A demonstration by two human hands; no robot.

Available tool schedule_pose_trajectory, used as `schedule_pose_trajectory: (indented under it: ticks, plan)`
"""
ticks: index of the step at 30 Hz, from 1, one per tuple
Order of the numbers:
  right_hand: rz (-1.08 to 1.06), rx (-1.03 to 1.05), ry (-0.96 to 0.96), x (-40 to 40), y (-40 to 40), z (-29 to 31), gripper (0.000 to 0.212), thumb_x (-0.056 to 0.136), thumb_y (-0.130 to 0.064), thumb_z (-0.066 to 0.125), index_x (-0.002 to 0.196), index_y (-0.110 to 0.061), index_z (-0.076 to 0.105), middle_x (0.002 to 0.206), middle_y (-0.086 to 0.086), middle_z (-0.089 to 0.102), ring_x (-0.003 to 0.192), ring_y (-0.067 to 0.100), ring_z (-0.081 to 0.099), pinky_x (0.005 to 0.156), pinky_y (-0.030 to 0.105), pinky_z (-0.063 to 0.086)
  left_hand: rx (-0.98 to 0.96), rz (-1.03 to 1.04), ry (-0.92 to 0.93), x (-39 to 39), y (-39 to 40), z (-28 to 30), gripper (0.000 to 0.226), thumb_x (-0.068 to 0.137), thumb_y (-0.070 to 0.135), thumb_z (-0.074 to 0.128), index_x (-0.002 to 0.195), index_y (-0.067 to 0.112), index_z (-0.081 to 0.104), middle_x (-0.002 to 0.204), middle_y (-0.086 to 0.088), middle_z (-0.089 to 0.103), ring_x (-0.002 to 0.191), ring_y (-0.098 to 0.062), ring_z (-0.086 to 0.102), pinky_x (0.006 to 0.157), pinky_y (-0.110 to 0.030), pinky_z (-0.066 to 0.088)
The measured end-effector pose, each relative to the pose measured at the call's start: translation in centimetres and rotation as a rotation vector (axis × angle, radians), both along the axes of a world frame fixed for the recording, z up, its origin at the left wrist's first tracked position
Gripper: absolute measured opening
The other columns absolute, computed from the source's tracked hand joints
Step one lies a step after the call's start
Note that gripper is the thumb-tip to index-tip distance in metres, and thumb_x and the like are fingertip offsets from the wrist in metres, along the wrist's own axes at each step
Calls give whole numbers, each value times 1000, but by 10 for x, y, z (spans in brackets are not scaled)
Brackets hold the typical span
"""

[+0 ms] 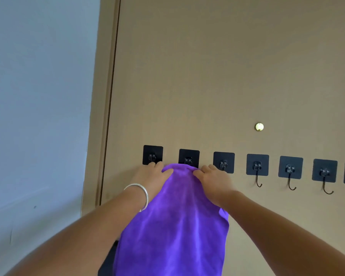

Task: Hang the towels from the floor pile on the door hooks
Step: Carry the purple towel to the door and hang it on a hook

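Note:
A purple towel [175,222] hangs down the tan door [207,76], its top edge bunched right under the second black adhesive hook [189,157]. My left hand [149,178], with a silver bangle on the wrist, grips the towel's upper left corner. My right hand [213,181] grips the upper right corner. The hook's metal prong is hidden behind the cloth. The first hook [153,155] sits just above my left fingers. The third hook [223,162] is just above my right fingers. The floor pile is out of view.
Several more black hooks run rightwards along the door, among them one with a bare prong [257,168] and another [290,170]. A small round peephole [259,126] sits above them. The door frame [106,116] and a pale blue wall [38,96] lie to the left.

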State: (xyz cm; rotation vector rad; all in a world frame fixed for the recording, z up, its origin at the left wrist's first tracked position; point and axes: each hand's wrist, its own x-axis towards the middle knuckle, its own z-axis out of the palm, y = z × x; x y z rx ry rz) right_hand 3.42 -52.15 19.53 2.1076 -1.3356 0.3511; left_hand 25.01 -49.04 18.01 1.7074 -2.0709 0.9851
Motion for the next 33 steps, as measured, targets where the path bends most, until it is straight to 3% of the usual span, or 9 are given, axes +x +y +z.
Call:
schedule_pose_trajectory:
  ticks: [4, 7, 12, 16, 20, 25, 28, 33]
  plan:
    - [-9, -23, -70, 18, -7, -25, 37, 93, -9, 41, 130, -16, 41, 123, 5, 50, 112, 24, 47, 76, 34, 42, 25, 43, 106, -30, -19, -23, 44, 94, 4, 40, 136, 13, 34, 127, -12, 50, 111, -32, 52, 79, -40, 45]
    - [0, 12, -130, 24, -10, -45, 35, 96, -13, 38, 131, -15, 41, 123, 5, 51, 110, 24, 48, 76, 32, 42, 147, 23, 205, -50, -20, -47, 33, 97, 13, 39, 131, 15, 40, 124, -9, 54, 108, -31, 56, 75, -39, 43]
    - [16, 76, -216, 21, -10, -68, 42, 96, -17, 44, 137, -18, 36, 123, 3, 50, 106, 23, 51, 73, 32, 42, 264, -48, 481, -56, -9, -71, 31, 94, 22, 38, 123, 29, 46, 117, 2, 58, 106, -25, 61, 82, -38, 47]
    - [34, 116, -237, 18, -2, -79, 47, 93, -21, 50, 138, -21, 37, 127, 4, 47, 107, 24, 50, 79, 34, 44, 372, 9, 448, -59, 4, -67, 38, 92, 18, 41, 128, 29, 48, 126, -2, 48, 118, -26, 50, 93, -40, 44]
    - [0, 179, -82, 8, 13, -89, 45, 91, -26, 53, 135, -25, 46, 135, 5, 37, 117, 26, 42, 91, 39, 43, 525, 146, 247, -53, 25, -58, 39, 89, 8, 47, 127, 17, 54, 132, -7, 43, 122, -29, 47, 99, -41, 44]
    - [101, 123, -97, -19, 30, -85, 38, 92, -23, 45, 130, -27, 49, 131, 1, 44, 116, 23, 44, 91, 36, 41, 359, 178, 240, -45, 52, -43, 30, 88, 8, 46, 110, 17, 64, 116, -1, 60, 100, -27, 62, 84, -36, 52]
    - [144, 58, -145, -39, 38, -63, 39, 93, -21, 43, 132, -26, 48, 130, 0, 47, 115, 22, 47, 90, 34, 41, 207, 147, 301, -53, 59, -29, 32, 89, 9, 45, 116, 21, 60, 117, -1, 57, 93, -23, 61, 83, -37, 53]
    - [164, -33, -201, -85, 48, -37, 45, 93, -19, 41, 136, -27, 46, 133, -3, 48, 116, 19, 47, 91, 32, 40, -4, 41, 271, -90, 62, -15, 41, 98, 29, 38, 139, 27, 39, 133, 4, 45, 111, -20, 52, 87, -36, 46]
